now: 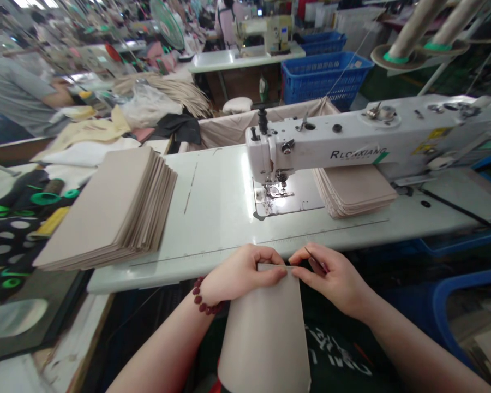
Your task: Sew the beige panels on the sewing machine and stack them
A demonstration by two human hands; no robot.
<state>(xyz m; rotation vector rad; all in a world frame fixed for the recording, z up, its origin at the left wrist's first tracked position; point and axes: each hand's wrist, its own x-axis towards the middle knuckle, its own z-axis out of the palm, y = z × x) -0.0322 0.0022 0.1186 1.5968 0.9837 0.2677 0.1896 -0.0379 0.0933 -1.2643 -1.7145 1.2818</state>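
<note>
A beige panel [265, 338] lies over the lap, its upper edge raised at the table's front edge. My left hand [245, 275], with a dark red bead bracelet at the wrist, pinches that edge between thumb and fingers. At the panel's upper right corner my right hand [331, 278] has thumb and index finger closed on the edge. A thin dark tool [311, 254] sticks out between its fingers. Beyond the hands stands a white sewing machine [311, 142], its needle area lit. Beige panels [360, 188] are stacked under its arm.
A tall stack of beige panels [102, 202] leans on the left of the pale table [213, 218]. Green-cored spools and cloth lie farther left. Blue baskets [325, 73] stand behind, and a blue bin [442, 305] at right. A person's arm [55, 98] shows at upper left.
</note>
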